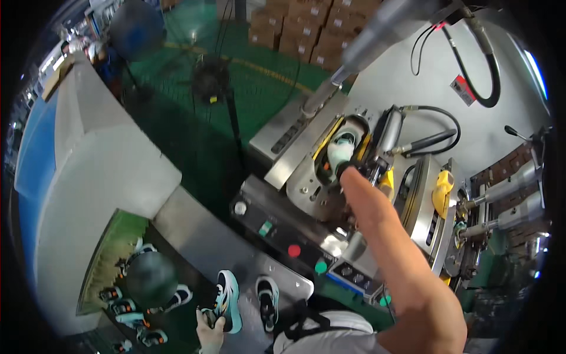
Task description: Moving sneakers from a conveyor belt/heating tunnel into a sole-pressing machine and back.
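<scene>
My left hand (pixel 210 334), in a pale glove, grips the heel end of a sneaker (pixel 228 302) with a light-blue sole and dark-and-white upper. That sneaker is held upright beside the metal shelf, toe pointing away from me. My right arm reaches forward into a pressing machine. Its hand (pixel 339 156), in a pale glove with a black cuff, is closed on a light-coloured sneaker (pixel 346 137) in the machine's oval, yellow-edged cavity; the fingers are partly hidden. A second dark-and-white sneaker (pixel 267 302) lies on the metal shelf (pixel 200 227), right of my left hand.
Several sneakers (pixel 124 307) lie on the conveyor at lower left, under a grey hood (pixel 106 171). The machine's front panel (pixel 277 236) carries red and green buttons. A second press station (pixel 421 206) stands at right. Behind are a fan (pixel 210 79) and stacked cartons (pixel 300 29).
</scene>
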A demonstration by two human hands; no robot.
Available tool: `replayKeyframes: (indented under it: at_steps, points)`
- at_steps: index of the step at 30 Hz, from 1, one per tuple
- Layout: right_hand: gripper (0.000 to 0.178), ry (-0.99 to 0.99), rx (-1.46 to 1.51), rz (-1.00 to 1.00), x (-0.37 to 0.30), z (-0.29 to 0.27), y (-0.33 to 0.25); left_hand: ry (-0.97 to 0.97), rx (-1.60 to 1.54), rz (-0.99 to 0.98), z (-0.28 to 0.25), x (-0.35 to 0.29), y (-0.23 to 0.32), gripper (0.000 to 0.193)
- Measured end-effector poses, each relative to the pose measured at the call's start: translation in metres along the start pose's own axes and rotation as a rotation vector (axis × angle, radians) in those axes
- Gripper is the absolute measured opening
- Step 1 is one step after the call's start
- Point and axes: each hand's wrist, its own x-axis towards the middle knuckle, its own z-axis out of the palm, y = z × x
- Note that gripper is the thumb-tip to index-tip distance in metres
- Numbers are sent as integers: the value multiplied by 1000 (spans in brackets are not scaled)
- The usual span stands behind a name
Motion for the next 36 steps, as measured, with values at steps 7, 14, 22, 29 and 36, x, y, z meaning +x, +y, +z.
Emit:
replayKeyframes:
  at_steps: [7,14,22,29,36]
  points:
    - [42,-503,-824,-1102,25,-55,13,399,154,113,112,-47,-225,72]
    - [49,-527,404,-670,-261,-176,-31,487,268,-209,131,-30,-182,64]
    - [112,-357,-1094,-1181,-366,-111,193,448,7,6,119,-10,-187,53]
    - [86,-885,42,-283,-568,-77,247,159,22,158,84,10,-197,59]
    - [38,-574,507,306,-590,-67,214,-313,-227,-149,66,63,-197,29]
